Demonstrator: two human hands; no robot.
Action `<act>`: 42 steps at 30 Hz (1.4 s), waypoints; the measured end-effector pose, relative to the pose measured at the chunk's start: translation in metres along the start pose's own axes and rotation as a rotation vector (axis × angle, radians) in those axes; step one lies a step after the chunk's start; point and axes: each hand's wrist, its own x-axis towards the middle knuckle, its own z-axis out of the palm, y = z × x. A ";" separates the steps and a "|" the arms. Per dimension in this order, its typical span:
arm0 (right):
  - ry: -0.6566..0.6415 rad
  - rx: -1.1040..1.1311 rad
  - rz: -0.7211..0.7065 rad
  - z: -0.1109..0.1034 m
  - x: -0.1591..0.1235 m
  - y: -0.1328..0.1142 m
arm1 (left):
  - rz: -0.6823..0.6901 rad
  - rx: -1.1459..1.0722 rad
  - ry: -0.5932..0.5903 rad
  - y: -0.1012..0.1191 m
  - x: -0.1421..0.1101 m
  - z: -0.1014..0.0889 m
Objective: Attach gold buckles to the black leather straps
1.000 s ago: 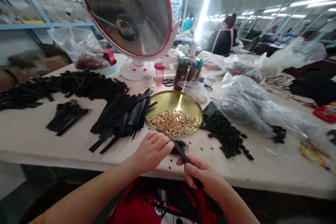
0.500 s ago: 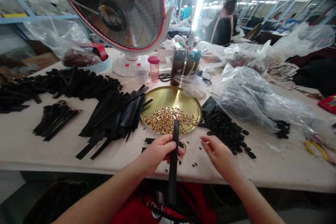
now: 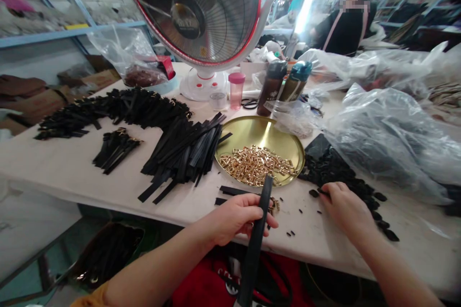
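Observation:
My left hand [image 3: 237, 216] is closed around a long black strap [image 3: 256, 244] that hangs down over the table's front edge toward my lap. My right hand [image 3: 344, 206] rests on the table with its fingertips pinching at a heap of small black loops [image 3: 342, 175]; whether it holds one I cannot make out. Just beyond my hands stands a round gold tray [image 3: 252, 132] with a mound of small gold metal clasps [image 3: 257, 165]. A few gold pieces [image 3: 275, 205] lie on the table beside my left hand.
A fanned pile of black straps [image 3: 187, 151] lies left of the tray, with more black bundles [image 3: 115, 146] further left. A round heater [image 3: 201, 9], a pink cup [image 3: 236, 90], two bottles [image 3: 284, 87] and plastic bags [image 3: 392, 139] crowd the back and right. A person [image 3: 349, 24] works beyond.
My right hand let go of the strap and moved right to the heap of black loops. My left hand kept the strap, which now hangs more upright.

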 end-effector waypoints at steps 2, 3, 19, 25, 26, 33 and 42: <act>0.011 0.160 0.046 -0.007 -0.003 -0.005 | -0.003 -0.005 0.009 -0.002 -0.003 -0.001; 0.004 0.282 0.079 -0.011 -0.005 -0.010 | -0.002 -0.004 0.008 -0.003 -0.005 -0.001; -0.270 2.013 0.598 -0.059 -0.036 -0.142 | 0.434 0.797 0.221 -0.019 -0.020 -0.012; -0.249 1.700 0.511 -0.058 -0.040 -0.144 | 0.410 0.883 0.162 -0.022 -0.017 -0.013; -0.256 1.650 0.489 -0.057 -0.040 -0.145 | 0.424 0.901 0.164 -0.022 -0.016 -0.012; -0.274 1.557 0.424 -0.044 -0.043 -0.144 | 0.470 1.125 0.224 -0.020 -0.012 -0.020; -0.460 1.511 0.263 -0.041 -0.040 -0.143 | 0.426 1.168 0.094 -0.018 -0.013 -0.024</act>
